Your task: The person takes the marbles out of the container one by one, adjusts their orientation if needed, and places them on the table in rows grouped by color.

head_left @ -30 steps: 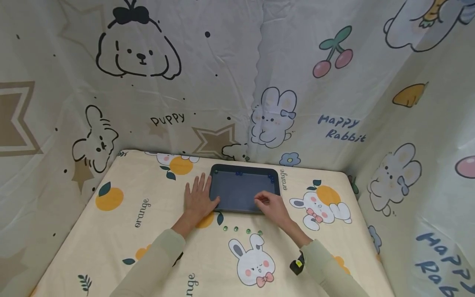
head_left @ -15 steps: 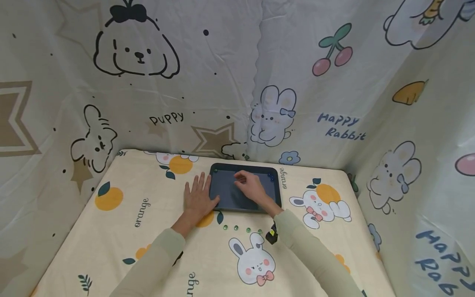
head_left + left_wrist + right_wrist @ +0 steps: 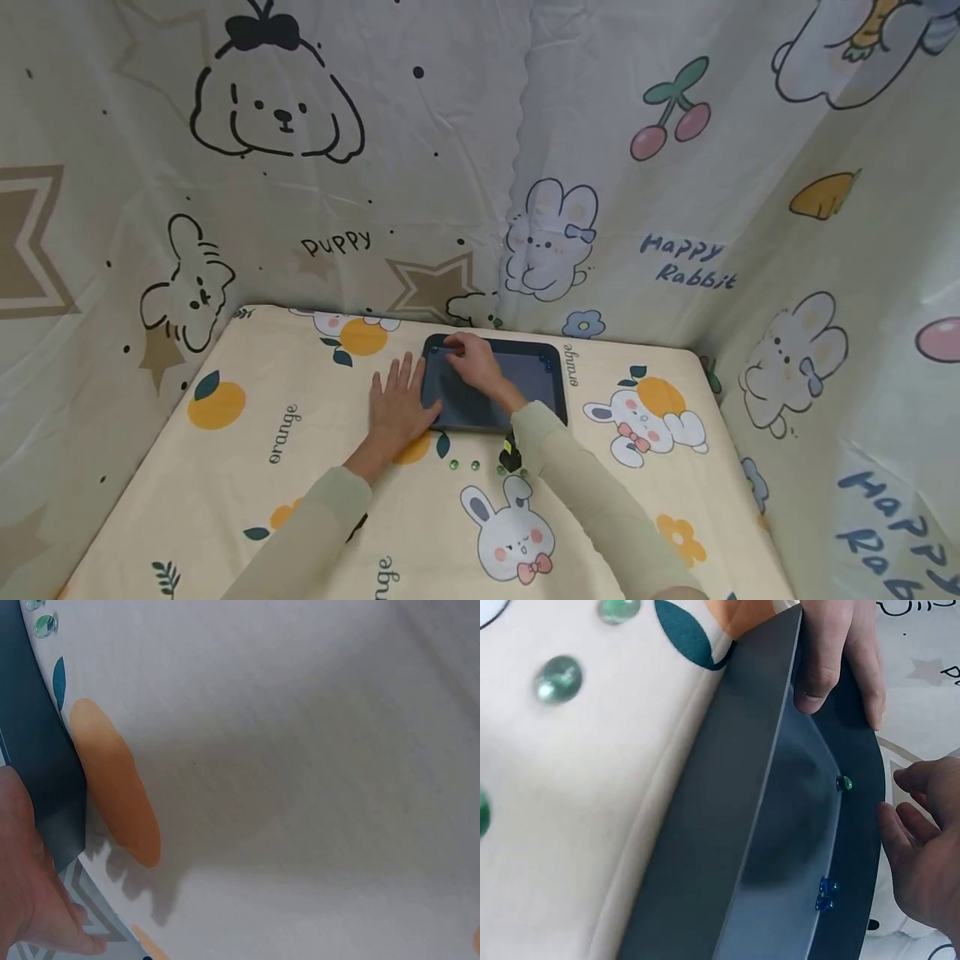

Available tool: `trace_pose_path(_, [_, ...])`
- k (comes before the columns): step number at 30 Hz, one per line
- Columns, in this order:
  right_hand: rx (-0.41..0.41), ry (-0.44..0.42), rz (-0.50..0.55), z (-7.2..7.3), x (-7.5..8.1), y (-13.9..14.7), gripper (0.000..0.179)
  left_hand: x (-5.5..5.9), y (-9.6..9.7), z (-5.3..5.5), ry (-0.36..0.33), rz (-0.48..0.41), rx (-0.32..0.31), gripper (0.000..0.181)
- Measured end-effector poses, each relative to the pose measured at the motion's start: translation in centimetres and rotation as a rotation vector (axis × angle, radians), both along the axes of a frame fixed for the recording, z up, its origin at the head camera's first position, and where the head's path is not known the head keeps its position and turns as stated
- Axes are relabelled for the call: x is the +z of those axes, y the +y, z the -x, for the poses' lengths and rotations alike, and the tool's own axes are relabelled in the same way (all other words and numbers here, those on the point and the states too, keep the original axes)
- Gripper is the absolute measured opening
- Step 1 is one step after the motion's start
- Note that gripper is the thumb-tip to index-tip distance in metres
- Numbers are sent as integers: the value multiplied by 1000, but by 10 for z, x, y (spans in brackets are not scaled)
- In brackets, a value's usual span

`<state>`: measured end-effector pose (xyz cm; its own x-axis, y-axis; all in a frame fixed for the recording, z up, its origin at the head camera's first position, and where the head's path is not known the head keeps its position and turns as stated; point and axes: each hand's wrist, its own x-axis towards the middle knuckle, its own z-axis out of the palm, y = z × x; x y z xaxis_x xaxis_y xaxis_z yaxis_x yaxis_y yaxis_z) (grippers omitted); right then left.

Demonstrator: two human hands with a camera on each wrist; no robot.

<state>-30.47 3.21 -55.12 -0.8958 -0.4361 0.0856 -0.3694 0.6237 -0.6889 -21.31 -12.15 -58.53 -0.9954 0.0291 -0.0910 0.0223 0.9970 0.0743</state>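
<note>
A dark grey tray (image 3: 450, 404) lies on the patterned cloth. My left hand (image 3: 397, 406) rests at its left side, fingers spread and thumb over the rim. My right hand (image 3: 472, 360) hovers over the back left part, fingers loosely bent, with nothing visible between them in the right wrist view. Close to these fingertips, a green glass marble (image 3: 844, 782) lies along the tray's back edge. Farther along that edge sit blue marbles (image 3: 826, 894), which the right hand hides in the head view. More blue marbles (image 3: 547, 363) lie in the back right corner.
Several green marbles (image 3: 453, 465) form a row on the cloth in front of the tray, partly covered by the right wrist's black camera (image 3: 511, 454). A printed fabric wall (image 3: 420, 208) rises just behind the table.
From the tray's front right, my right hand has moved across it to the back left corner, near the green marble. My left hand has stayed against the tray.
</note>
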Motion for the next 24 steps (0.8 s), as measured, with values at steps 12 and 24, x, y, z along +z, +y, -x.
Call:
trace_pose_path(12, [1,-47,-167,12,-7,-28,34,0,0,-2,-9,-17,19,92])
trace_pose_path(24, [-77,-25,-179,13,-10,-38,34,0,0,-1,-10,-45,16,91])
